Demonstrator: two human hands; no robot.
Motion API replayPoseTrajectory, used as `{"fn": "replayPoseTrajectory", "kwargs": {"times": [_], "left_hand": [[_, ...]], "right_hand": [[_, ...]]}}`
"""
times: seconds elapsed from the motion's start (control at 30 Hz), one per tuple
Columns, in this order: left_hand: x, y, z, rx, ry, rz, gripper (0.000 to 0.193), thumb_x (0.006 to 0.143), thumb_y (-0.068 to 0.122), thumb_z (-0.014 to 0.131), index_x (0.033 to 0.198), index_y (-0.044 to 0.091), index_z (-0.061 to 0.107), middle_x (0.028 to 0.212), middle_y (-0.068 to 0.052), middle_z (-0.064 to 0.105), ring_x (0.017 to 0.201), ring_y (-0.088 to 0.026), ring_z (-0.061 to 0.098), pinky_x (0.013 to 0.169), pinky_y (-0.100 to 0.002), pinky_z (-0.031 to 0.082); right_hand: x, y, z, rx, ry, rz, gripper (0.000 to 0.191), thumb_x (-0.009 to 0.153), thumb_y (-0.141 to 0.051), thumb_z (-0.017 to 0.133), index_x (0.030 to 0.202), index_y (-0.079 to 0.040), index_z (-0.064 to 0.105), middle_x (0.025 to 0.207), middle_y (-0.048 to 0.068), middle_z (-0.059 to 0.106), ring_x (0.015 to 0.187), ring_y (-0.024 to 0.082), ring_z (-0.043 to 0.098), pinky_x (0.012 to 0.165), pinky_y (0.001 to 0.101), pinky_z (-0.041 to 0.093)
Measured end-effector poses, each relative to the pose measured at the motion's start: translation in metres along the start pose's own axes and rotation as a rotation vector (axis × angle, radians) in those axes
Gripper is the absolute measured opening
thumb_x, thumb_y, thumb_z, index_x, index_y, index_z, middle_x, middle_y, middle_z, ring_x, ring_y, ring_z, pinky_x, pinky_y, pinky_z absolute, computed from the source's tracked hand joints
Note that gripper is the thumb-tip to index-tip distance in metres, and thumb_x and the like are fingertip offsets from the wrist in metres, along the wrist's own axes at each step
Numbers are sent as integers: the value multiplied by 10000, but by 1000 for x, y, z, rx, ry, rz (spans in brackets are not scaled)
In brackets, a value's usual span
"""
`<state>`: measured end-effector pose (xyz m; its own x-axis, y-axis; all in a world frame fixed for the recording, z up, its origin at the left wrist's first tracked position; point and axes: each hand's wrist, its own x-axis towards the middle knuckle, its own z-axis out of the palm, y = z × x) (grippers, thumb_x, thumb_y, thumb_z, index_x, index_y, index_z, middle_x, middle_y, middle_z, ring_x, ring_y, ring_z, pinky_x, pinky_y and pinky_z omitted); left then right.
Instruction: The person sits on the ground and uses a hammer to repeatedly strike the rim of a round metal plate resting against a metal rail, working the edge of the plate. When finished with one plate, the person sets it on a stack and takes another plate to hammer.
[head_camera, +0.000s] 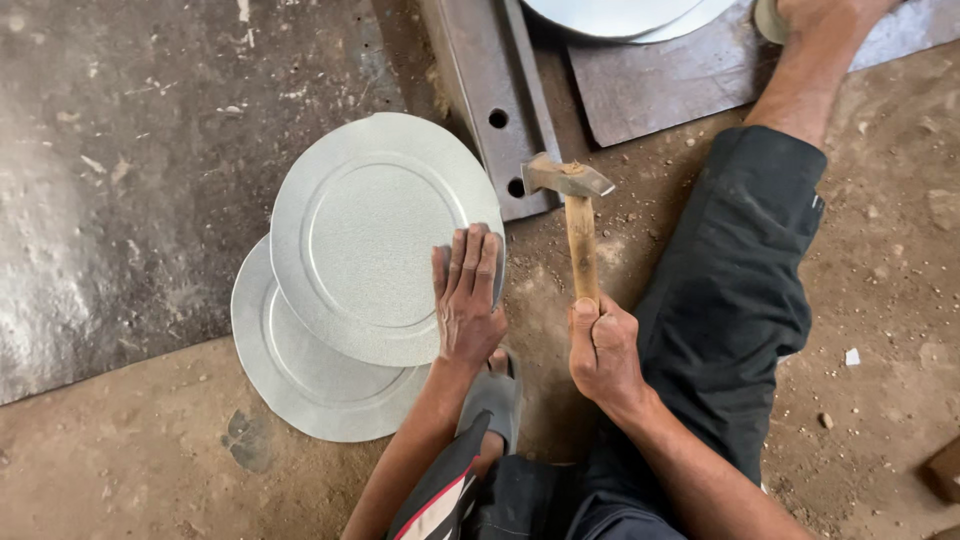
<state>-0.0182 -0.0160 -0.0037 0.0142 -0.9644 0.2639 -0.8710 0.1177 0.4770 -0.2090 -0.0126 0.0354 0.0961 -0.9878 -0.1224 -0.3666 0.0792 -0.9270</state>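
Note:
My left hand (466, 298) lies flat on the right rim of a round silvery metal plate (370, 225) with a pressed inner ring. That plate rests partly over a second, similar plate (290, 370) on the ground. My right hand (603, 350) grips the wooden handle of a hammer (574, 205). The hammer's steel head points left, just right of the top plate's edge and over the end of a steel bar.
A rusty steel bar with two holes (490, 90) runs up from the hammer head. More round metal sheets (620, 15) lie at the top. A dark metal sheet (130, 170) covers the left ground. My outstretched leg in dark trousers (740, 270) is at right.

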Motion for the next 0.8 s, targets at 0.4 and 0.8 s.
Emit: {"fn": "replayPoseTrajectory", "kwargs": {"times": [0.4, 0.8], "left_hand": [[3, -2, -7, -35, -3, 14, 826, 788, -61, 607, 1573, 91, 404, 1650, -113, 398, 1568, -324, 320, 1296, -575, 189], [4, -2, -12, -27, -41, 29, 869, 739, -87, 597, 1569, 87, 406, 1655, -111, 382, 1567, -315, 301, 1295, -552, 172]], "right_hand": [[3, 38, 16, 348, -74, 194, 512, 1119, -318, 534, 682, -55, 482, 616, 31, 441, 508, 127, 412, 435, 289, 302], [8, 34, 17, 686, -110, 729, 559, 1060, -511, 431, 729, -63, 475, 598, 8, 473, 416, 105, 417, 369, 291, 365]]}}
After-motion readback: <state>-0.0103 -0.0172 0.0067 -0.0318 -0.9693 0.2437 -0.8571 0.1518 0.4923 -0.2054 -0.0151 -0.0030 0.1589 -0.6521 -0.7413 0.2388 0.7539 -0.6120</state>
